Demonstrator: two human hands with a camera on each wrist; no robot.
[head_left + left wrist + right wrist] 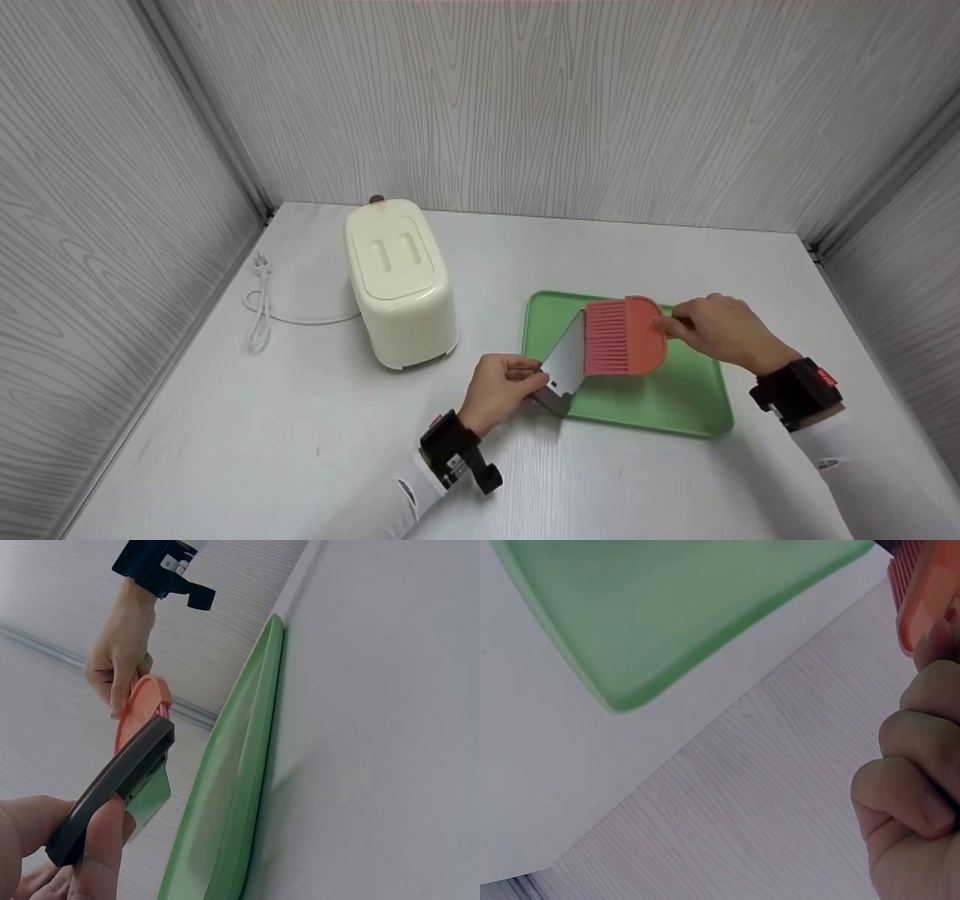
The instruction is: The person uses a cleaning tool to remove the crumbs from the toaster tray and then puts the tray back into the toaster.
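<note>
Brushing the metal scraper (568, 352) over the green tray (686, 394), right of centre in the head view, seems the step in hand, left hand (496, 386) pinching the scraper, right hand (721, 330) gripping the orange brush (645, 337); the next stroke likely needs a steady scraper.

We find the head view evenly bright, with sheen toward the near edge of the worktop (247, 420). Both wrist views look dimmer: the right hand's fingers (892, 784) appear shaded, and a soft shadow lies beside the tray (251, 765).
</note>
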